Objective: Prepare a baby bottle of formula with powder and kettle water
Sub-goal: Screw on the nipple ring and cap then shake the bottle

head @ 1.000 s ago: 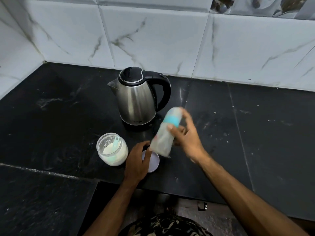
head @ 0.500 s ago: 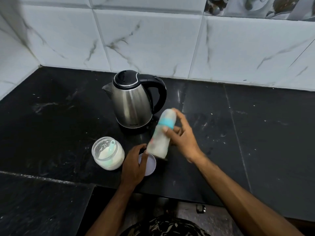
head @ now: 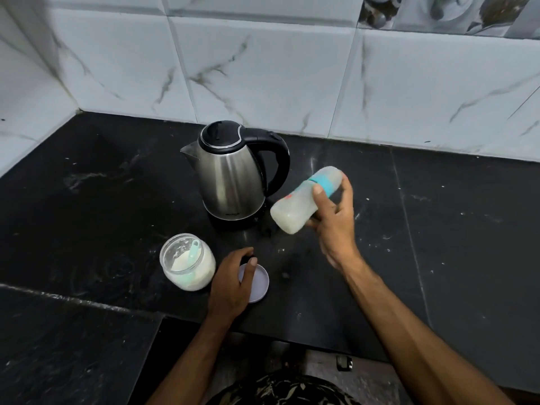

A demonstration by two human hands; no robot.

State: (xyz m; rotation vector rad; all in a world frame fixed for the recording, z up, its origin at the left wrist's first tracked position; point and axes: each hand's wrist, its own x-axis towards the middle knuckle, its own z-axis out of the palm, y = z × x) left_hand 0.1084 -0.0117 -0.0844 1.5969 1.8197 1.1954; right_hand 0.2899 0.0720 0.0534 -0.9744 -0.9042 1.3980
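Note:
My right hand (head: pixel 333 220) grips a capped baby bottle (head: pixel 295 210) with a teal collar. The bottle holds milky liquid and is tilted steeply, its cap end pointing up and to the right, above the black counter (head: pixel 453 229). A steel kettle (head: pixel 230 176) with a black lid and handle stands just left of the bottle. An open glass jar (head: pixel 187 263) of white powder with a teal scoop inside sits at the front left. My left hand (head: pixel 232 283) rests with curled fingers on the jar's pale lid (head: pixel 258 283), which lies flat beside the jar.
White marble-look tiles (head: pixel 263 68) form the back and left walls, meeting at the corner. The counter's front edge (head: pixel 292 340) runs just past my left wrist, with a lower dark slab (head: pixel 73 346) at the front left.
My right hand has moved right and tipped the bottle further over, from nearly upright to steeply slanted. My left hand stays on the lid.

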